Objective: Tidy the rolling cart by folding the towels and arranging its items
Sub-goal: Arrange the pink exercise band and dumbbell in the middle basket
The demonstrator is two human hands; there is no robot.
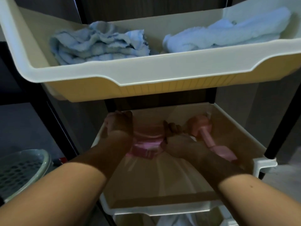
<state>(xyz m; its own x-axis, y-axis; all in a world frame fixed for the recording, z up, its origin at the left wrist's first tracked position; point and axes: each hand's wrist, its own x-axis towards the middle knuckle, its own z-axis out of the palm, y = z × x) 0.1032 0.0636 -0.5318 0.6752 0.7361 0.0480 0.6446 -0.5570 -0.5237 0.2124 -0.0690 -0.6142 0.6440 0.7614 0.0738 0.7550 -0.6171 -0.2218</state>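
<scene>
Low at the near left, beside the cart: a pale green perforated basket (19, 170) with a clear liner over its rim. Just right of it, a small red and black object (60, 160), too dim to identify. Behind, dark furniture panels (146, 7) and grey floor (24, 124).

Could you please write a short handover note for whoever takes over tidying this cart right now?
Left hand and right hand both reach into the middle tray, gripping a pink item; what it is, the dim view does not show. A pink tool lies to its right.
Top tray: blue towel crumpled, white towel loosely bunched.
Done: no towel looks neatly folded.
Left: fold both towels, arrange the middle tray.
</scene>
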